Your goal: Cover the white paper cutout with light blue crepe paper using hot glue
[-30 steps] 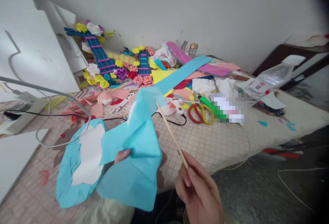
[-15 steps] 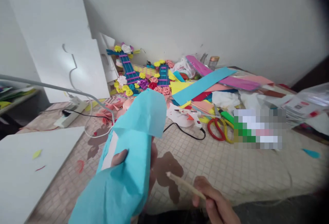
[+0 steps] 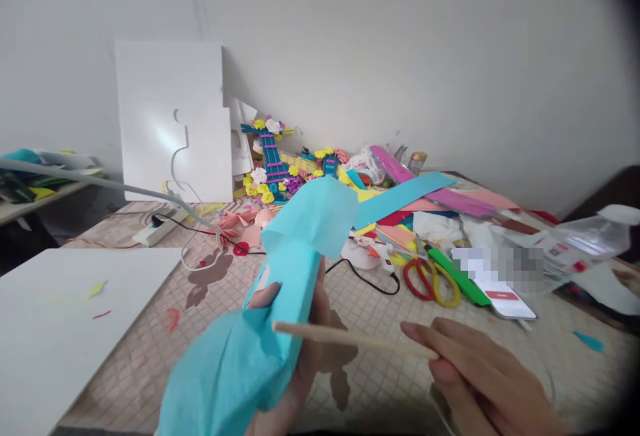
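My left hand (image 3: 299, 386) grips a white piece wrapped in light-blue paper (image 3: 210, 363), with the thumb on its left side and the fingers curled around its right edge. A loose flap of the paper bends over at the top, and a white strip shows beside the thumb. Between the thumb and fingers of my right hand (image 3: 493, 376) is a thin wooden stick (image 3: 350, 338), pointing left. Its tip overlaps the blue paper's right face; whether it touches, I cannot tell.
Behind are a hot glue gun (image 3: 375, 253), scissors (image 3: 433, 283), a green-handled tool (image 3: 465, 279), a phone (image 3: 510, 303) and a plastic bottle (image 3: 590, 236). Paper flowers (image 3: 263, 186) and coloured strips (image 3: 405, 199) lie by the wall. A white board (image 3: 75, 316) and power strip (image 3: 160, 223) are left.
The stick has come up and left, its tip now over the blue paper. My right hand has risen into fuller view. The camera view has shifted, and the wrapped piece sits further right.
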{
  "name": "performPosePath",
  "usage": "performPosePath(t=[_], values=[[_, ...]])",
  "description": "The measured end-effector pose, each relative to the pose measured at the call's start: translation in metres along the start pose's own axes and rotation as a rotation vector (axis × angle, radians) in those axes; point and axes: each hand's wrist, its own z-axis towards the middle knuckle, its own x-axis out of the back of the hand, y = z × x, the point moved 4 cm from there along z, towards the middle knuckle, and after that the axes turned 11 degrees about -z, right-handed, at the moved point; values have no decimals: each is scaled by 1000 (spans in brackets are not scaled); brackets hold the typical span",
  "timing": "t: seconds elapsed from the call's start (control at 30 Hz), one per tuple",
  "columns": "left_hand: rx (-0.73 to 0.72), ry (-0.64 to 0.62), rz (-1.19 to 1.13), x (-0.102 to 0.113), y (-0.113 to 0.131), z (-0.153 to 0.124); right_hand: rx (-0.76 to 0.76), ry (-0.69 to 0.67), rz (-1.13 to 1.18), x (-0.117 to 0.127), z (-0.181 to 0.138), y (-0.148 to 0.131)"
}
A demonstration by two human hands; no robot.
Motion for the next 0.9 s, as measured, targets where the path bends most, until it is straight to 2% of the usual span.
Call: performPosePath(t=[0.1,0.2,0.3,0.4,0.53,0.73,0.9], values=[[64,-34,-83,-13,-5,-3,107,-8,-6,4,10,0],[196,-45,-190,-23,-8,-7,112,23,-52,8,17,5],[297,-44,-251,-27,-5,-10,108,58,-84,15,25,8],[358,-33,-325,-27,-2,-10,225,15,-105,23,35,-1],[391,-20,-437,-27,-5,-12,330,9,-180,30,47,-8],[453,50,-580,-35,-7,-16,202,105,-260,31,55,7],[495,48,-551,-35,-3,-17,338,8,-173,29,57,-5]])
